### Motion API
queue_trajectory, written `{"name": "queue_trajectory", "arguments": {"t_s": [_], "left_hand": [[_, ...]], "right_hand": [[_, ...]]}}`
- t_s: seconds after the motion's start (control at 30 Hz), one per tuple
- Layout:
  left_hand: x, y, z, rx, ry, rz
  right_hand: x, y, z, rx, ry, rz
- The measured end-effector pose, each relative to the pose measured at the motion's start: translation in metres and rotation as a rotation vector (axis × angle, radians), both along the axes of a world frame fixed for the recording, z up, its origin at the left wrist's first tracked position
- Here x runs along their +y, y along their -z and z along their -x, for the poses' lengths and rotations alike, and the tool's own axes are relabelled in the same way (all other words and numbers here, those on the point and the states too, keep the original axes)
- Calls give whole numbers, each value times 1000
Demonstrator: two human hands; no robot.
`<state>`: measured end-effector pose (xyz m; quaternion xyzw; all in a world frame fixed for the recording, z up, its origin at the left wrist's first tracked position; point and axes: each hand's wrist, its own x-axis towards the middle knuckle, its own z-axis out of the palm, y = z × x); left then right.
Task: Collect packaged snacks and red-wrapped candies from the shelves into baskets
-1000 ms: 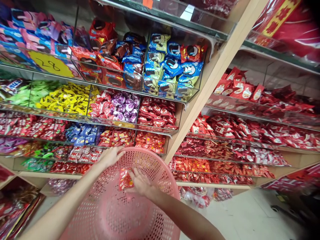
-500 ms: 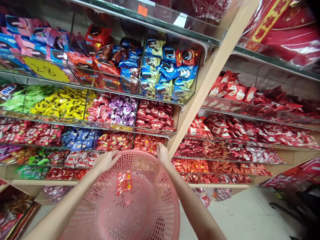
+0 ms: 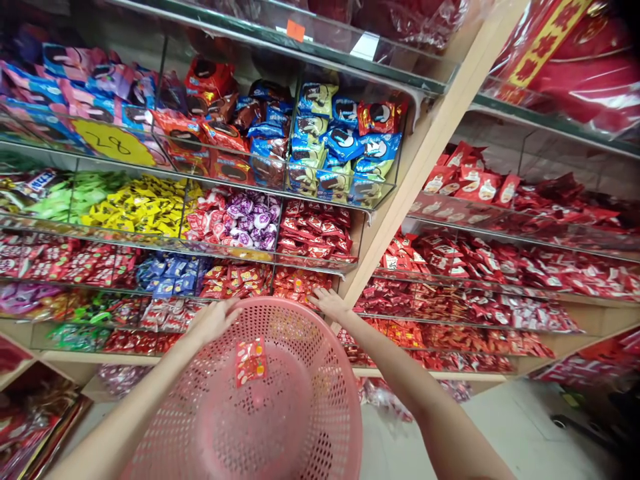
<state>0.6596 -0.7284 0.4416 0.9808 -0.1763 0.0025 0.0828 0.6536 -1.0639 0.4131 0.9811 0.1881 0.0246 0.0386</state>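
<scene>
A round pink perforated basket (image 3: 345, 400) is tilted toward me. One red candy packet (image 3: 251, 362) with orange and white dots lies inside it. My left hand (image 3: 214, 321) is closed on the basket's upper left rim. Just beyond the rim's upper right, my right hand (image 3: 330, 303) has its fingers spread, near a compartment of red packets (image 3: 300, 283); nothing shows in its fingers.
Shelves with clear dividers hold yellow packets (image 3: 140, 207), blue packets (image 3: 173, 273), purple and white candies (image 3: 254, 217) and larger blue packs (image 3: 343, 141). A slanted wooden post (image 3: 435, 147) separates them from more red packets (image 3: 470, 177) on the right.
My right hand has come off the basket's rim and its fingers have spread toward the red packets. The shelves have shifted slightly right in view. My left hand stays on the rim.
</scene>
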Motion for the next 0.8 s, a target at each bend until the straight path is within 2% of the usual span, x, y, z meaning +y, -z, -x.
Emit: {"name": "queue_trajectory", "arguments": {"t_s": [0.2, 0.4, 0.57, 0.8], "left_hand": [[-1, -4, 3, 9, -11, 2], [-4, -3, 1, 8, -22, -17], [-7, 2, -5, -7, -12, -26], [-9, 4, -9, -22, -2, -31]], "right_hand": [[-2, -3, -1, -14, 11, -28], [-1, -5, 1, -51, 67, -183], [-1, 0, -3, -103, 135, -421], [3, 2, -11, -203, 258, -872]]}}
